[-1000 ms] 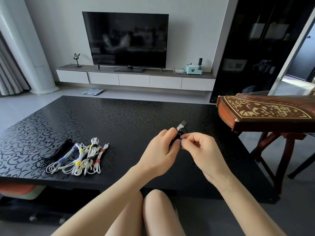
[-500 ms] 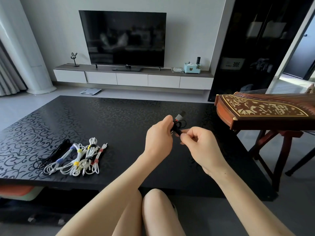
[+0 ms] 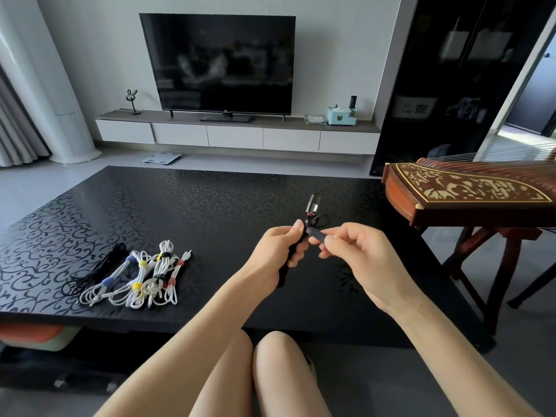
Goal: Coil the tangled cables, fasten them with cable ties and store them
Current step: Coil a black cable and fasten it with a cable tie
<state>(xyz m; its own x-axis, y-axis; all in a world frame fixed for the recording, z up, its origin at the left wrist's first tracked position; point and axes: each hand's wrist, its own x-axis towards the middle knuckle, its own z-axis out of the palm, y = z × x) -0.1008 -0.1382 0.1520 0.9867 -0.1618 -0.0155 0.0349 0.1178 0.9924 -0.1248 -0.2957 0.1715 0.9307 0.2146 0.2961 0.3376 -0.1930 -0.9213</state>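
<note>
Left hand [image 3: 278, 255] grips coiled black cable [image 3: 307, 225] above black table [image 3: 180, 206], metal plug pointing up. Right hand [image 3: 361, 257] pinches dark tie strap [image 3: 317, 236] just beside left fingertips. Tied white cable bundles [image 3: 141, 278] lie on table, well left of hands.

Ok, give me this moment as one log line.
step: fastening tie | left hand: grips coiled black cable | right hand: pinches tie end | tied bundles: on table, left
</note>
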